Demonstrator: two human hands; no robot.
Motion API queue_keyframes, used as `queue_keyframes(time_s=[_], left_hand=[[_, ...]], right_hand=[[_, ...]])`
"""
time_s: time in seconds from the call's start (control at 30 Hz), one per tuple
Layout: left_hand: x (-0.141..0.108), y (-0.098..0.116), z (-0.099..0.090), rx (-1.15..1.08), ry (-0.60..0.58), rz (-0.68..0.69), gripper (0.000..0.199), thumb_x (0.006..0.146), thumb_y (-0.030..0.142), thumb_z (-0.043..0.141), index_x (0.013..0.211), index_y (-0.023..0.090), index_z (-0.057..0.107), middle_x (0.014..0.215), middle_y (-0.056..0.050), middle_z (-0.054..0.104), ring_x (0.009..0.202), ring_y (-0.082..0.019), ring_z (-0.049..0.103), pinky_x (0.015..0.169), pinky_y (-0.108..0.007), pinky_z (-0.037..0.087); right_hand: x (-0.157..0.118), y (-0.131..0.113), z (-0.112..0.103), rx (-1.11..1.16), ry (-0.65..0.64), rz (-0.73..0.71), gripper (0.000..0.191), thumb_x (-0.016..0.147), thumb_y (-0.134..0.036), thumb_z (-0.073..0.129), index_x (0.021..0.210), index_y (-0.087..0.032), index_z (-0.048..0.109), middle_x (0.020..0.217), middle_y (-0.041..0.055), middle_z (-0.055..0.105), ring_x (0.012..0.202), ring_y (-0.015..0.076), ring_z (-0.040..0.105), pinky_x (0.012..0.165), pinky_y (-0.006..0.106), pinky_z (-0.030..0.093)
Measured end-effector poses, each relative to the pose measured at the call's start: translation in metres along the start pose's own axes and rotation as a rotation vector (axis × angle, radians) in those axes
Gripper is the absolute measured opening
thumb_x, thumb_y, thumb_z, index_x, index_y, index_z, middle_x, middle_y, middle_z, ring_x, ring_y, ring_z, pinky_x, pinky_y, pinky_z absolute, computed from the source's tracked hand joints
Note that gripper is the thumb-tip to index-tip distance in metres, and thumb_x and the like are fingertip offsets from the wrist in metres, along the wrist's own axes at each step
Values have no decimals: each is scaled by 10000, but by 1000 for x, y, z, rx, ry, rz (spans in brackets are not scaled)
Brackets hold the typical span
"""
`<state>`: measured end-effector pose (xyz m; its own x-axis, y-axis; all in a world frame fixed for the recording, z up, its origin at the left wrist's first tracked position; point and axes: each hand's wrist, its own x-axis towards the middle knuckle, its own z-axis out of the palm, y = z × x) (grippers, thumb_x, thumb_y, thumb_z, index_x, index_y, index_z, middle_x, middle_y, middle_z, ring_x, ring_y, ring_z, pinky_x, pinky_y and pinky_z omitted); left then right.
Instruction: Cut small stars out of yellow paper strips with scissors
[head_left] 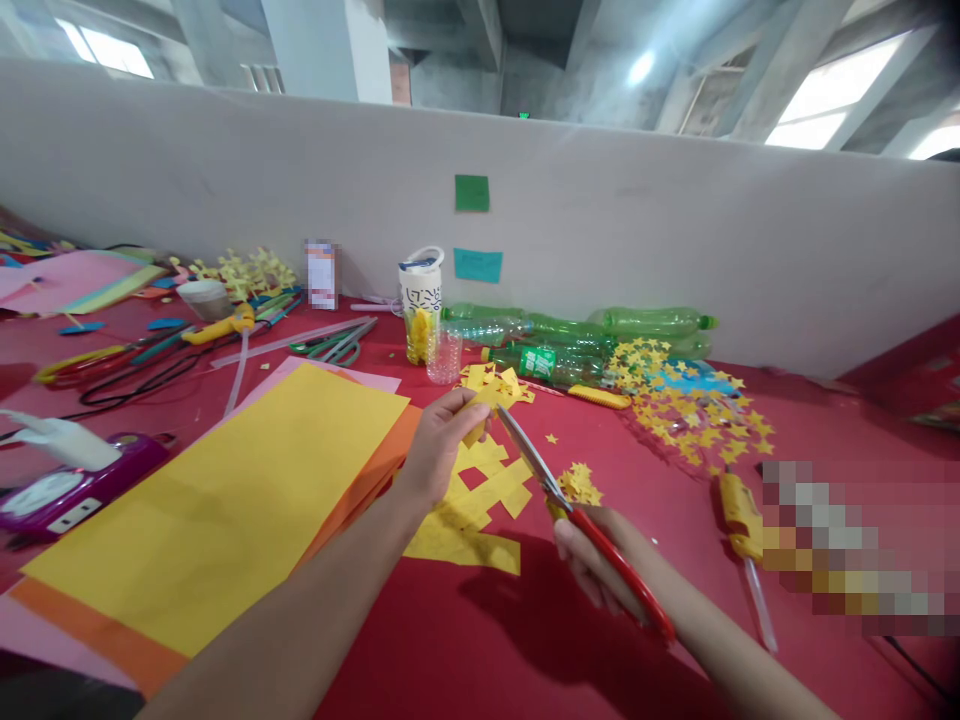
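Between the thumb and fingers of my left hand (442, 435) is a small piece of yellow paper (491, 400). My right hand (600, 555) is wrapped round red-handled scissors (626, 575), whose blade tips touch or nearly touch that paper. Yellow paper strips and scraps (480, 495) lie on the red table under my hands. A small heap of yellow paper stars (580, 484) sits just beyond my right hand. Large yellow sheets (225, 490) lie over orange and pink ones at the left.
Green plastic bottles (570, 330), a white-topped cup (421, 300) and a clear cup (444, 357) line the back. Stars on stems (697, 410) and a yellow glue gun (741, 515) are right; a purple power strip (82, 490) is left.
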<state>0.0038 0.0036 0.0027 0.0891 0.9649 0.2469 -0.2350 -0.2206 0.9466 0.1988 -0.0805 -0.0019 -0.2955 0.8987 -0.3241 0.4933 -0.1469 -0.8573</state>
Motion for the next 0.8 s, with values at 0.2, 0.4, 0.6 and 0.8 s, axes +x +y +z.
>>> queue_keyframes(time_s=[0.2,0.4,0.6,0.8], left_hand=[[0,-2,0,3,-6,-15,132,768,240,529,660,175,566,607,6,508,570,-94,428,564,-249,331],[-1,-2,2,-12,-22,-16,140,771,245,528,653,177,560,625,4,502,582,-97,423,574,-254,330],[-2,-1,3,-11,-17,-27,147,764,260,530,648,175,557,619,5,499,573,-99,423,564,-252,328],[-2,0,2,-9,-19,-39,141,760,255,534,648,174,564,611,5,503,562,-96,430,563,-254,335]], right_hand=[[0,5,0,-5,-16,-22,418,832,-554,390,705,-166,480,409,-63,446,346,54,411,362,143,326],[0,3,1,23,-4,17,439,814,-581,391,678,-170,463,379,-68,443,314,53,400,340,139,322],[3,7,1,46,3,8,437,819,-574,386,656,-174,454,350,-68,432,278,51,378,312,136,305],[1,4,0,28,13,29,440,822,-574,382,641,-178,451,343,-67,434,277,52,387,310,134,295]])
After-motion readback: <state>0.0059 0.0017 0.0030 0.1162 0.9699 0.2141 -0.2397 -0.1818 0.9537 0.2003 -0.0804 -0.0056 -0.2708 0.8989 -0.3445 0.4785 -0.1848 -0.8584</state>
